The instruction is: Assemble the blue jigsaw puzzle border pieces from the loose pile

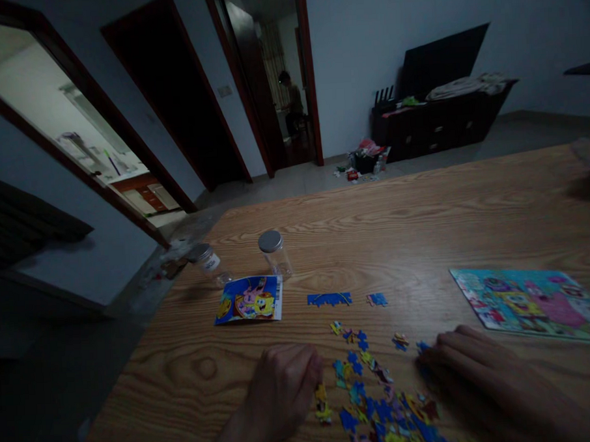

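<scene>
My left hand (281, 391) rests on the wooden table (422, 222) with its fingers curled in, right beside a small yellow puzzle piece (322, 402). My right hand (472, 376) lies flat with fingers stretched toward a blue piece at the edge of a heap of loose puzzle pieces (381, 406). A short joined strip of blue pieces (329, 299) and a small blue cluster (377, 299) lie further up the table. A cartoon reference picture (250, 299) lies to the left.
A finished cartoon puzzle board (533, 302) lies at the right. Two clear jars with lids (275, 253) (207, 260) stand near the table's left edge. Beyond are doorways, a person (292, 104) in a far room, a dark cabinet (442, 117) and floor clutter.
</scene>
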Tool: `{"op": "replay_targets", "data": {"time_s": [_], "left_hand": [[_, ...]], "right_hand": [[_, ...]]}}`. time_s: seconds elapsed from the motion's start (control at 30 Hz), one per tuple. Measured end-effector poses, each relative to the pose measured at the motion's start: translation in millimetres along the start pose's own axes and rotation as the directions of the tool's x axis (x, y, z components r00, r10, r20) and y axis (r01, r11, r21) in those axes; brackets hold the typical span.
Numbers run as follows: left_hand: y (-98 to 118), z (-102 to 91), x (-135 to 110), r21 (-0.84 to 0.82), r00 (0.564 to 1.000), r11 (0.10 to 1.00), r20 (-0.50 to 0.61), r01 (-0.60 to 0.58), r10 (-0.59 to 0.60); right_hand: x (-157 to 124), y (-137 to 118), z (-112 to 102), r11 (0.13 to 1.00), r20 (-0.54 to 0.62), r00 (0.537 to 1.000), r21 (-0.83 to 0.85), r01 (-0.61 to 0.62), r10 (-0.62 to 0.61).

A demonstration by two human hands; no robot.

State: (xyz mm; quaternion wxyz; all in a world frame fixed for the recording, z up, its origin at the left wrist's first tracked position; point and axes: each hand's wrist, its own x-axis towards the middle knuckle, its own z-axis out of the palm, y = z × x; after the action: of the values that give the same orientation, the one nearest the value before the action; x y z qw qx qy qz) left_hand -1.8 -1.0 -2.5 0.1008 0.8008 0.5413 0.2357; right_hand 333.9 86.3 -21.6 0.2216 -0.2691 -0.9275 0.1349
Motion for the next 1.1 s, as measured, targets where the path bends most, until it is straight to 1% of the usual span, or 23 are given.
{"op": "replay_targets", "data": {"time_s": [0.1,0.27,0.43,0.6,0.67,0.7,0.73,0.8,0.83,0.87,0.9,0.93,1.1], "left_hand": [[0.2,-0.5,-0.2,-0.007,1.0,1.0,0.004,0.004,-0.004],[0.2,-1.2,1.3,-0.013,1.0,1.0,-0.002,0.003,-0.003],[-0.4,-0.1,1.2,-0.034,1.0,0.999,-0.001,0.006,-0.006],[2.2,-2.3,1.2,-0.064,1.0,0.997,0.007,0.031,-0.031],[1.4,-4.0,0.7,-0.146,0.997,0.986,0.024,0.082,-0.079],[0.2,-4.7,0.2,-0.223,0.99,0.965,0.039,0.139,-0.133],[-1.5,-5.0,-0.4,-0.312,0.977,0.926,0.056,0.214,-0.206],[-5.5,-4.9,-1.5,-0.464,0.922,0.803,0.092,0.374,-0.376],[-7.2,-4.6,-1.7,-0.51,0.889,0.743,0.106,0.433,-0.446],[-8.4,-4.4,-1.7,-0.534,0.863,0.701,0.115,0.472,-0.493],[-8.8,-4.4,-1.4,-0.543,0.847,0.679,0.123,0.493,-0.517],[-8.5,-4.7,-0.7,-0.544,0.844,0.674,0.13,0.5,-0.521],[-2.9,-8.8,3.0,-0.531,0.874,0.708,0.152,0.465,-0.461]], "right_hand": [[-0.6,0.9,0.3,1.0,0.008,1.0,-0.005,-0.007,0.007],[0.5,-0.7,-1.3,1.0,-0.032,0.999,0.003,0.003,-0.003],[5.4,-6.1,-6.5,0.999,-0.045,0.999,0.039,-0.004,0.005],[4.5,-6.7,-7.6,0.999,-0.012,1.0,0.042,-0.011,0.012],[4.4,-6.6,-7.3,1.0,-0.013,1.0,0.029,-0.012,0.012],[4.4,-6.6,-7.2,1.0,-0.016,1.0,0.022,-0.012,0.012],[4.5,-6.6,-7.1,1.0,-0.016,1.0,0.017,-0.016,0.017],[4.4,-6.6,-7.2,1.0,-0.002,1.0,0.02,-0.021,0.021],[4.3,-6.7,-7.5,0.999,0.003,1.0,0.024,-0.025,0.025],[4.4,-6.9,-8.0,0.999,0.01,1.0,0.03,-0.029,0.029],[4.7,-7.3,-8.7,0.999,0.011,0.999,0.037,-0.031,0.031],[5.2,-7.9,-9.6,0.999,0.006,1.0,0.042,-0.029,0.029],[8.3,-10.4,-12.6,0.999,-0.009,1.0,0.046,-0.027,0.027]]}}
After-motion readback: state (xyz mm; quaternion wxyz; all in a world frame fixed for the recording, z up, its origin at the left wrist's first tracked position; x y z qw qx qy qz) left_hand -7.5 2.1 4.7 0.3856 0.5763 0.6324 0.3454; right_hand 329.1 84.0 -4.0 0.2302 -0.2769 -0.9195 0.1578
